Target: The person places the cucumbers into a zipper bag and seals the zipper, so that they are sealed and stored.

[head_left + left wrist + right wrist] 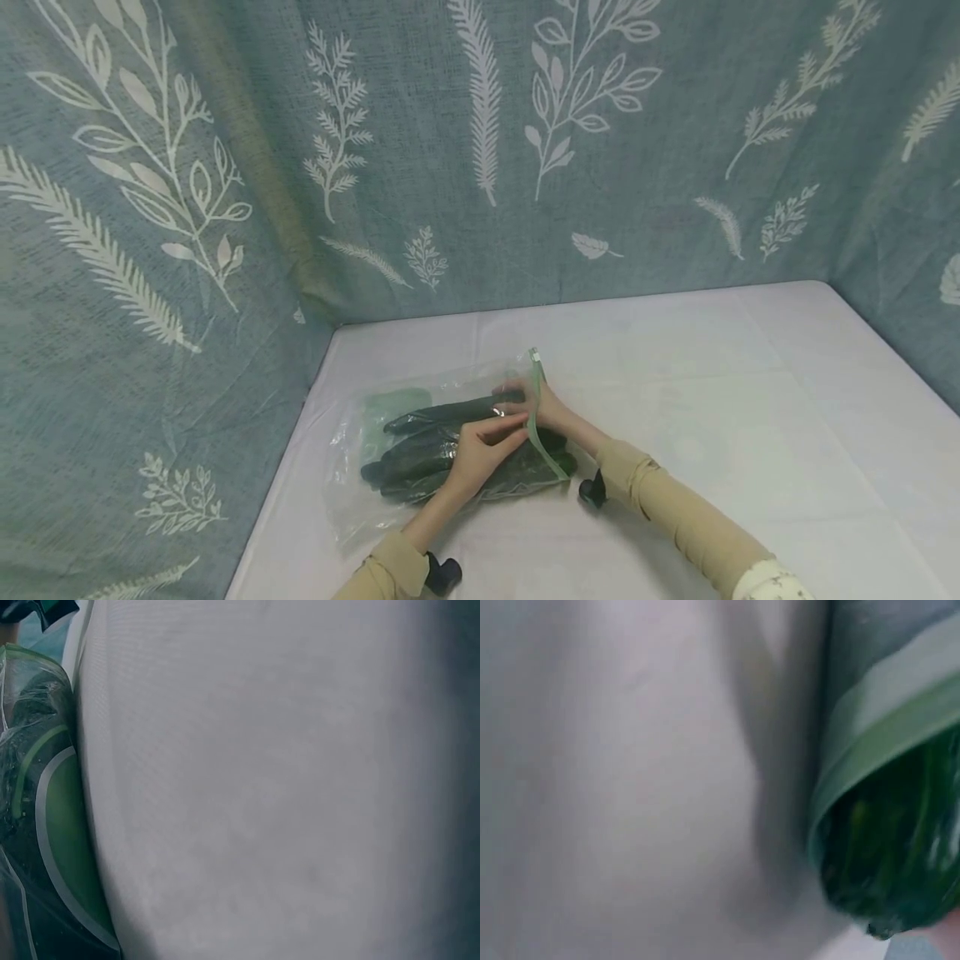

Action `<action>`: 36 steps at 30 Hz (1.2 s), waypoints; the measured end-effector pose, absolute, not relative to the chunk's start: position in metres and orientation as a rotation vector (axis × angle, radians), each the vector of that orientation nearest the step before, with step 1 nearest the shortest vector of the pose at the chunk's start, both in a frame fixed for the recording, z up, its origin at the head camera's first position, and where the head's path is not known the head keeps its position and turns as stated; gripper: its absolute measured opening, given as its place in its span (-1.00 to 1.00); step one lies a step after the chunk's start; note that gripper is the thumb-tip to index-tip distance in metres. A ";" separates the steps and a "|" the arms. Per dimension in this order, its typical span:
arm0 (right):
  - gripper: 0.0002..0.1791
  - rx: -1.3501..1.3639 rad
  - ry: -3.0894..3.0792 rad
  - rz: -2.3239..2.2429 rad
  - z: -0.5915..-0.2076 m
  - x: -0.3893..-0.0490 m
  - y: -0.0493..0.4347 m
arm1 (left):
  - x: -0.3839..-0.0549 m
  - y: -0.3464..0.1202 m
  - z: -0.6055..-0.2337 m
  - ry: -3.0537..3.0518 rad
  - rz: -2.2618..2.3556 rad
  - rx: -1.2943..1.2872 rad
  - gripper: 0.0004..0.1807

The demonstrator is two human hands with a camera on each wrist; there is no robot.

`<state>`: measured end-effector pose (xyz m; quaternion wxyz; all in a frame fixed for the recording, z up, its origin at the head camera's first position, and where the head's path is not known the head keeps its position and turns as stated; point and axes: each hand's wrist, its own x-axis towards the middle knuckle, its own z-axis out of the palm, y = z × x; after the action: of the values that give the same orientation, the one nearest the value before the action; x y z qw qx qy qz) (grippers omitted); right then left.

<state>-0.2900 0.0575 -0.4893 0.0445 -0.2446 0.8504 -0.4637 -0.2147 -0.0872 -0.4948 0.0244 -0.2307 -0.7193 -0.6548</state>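
Note:
A clear zip bag [345, 467] with a green closure strip [550, 461] lies on its side, its mouth to the right. Several dark green cucumbers [442, 414] are inside. My left hand [477, 454] pinches the edge of the mouth between thumb and fingers. Reaching in through the mouth, my right hand [551, 408] holds the right end of the rearmost cucumber, its fingers seen through the plastic. In the right wrist view, a cucumber end [885, 847] pokes out past the strip [885, 731]. The left wrist view catches the bag's printed green patch [67, 840].
A white cloth covers the table [720, 400]. Blue-green curtains [420, 167] with white leaf prints hang behind it and at both sides. Small black devices [592, 490] sit at both wrists, below the beige sleeves [675, 517].

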 end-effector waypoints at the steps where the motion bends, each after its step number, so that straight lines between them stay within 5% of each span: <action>1: -0.71 -0.763 2.586 -1.422 -0.490 -0.289 0.059 | -0.214 -0.087 -0.495 -2.225 -2.022 -0.712 -0.69; 21: -0.64 -0.702 2.617 -1.290 -0.488 -0.281 0.104 | -0.206 -0.080 -0.470 -2.398 -1.934 -0.713 -0.68; 27: -0.68 -0.666 2.647 -1.299 -0.484 -0.279 0.120 | -0.215 -0.086 -0.480 -2.509 -1.645 -0.867 -0.69; 36: -0.70 -0.654 2.715 -1.280 -0.479 -0.282 0.142 | -0.216 -0.079 -0.447 -2.660 -1.253 -1.033 -0.71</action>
<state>-0.2825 0.1419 -0.4789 0.0348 -0.2128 0.8832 -0.4164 -0.2158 -0.0786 -0.4471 0.0123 -0.3314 -0.8534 -0.4021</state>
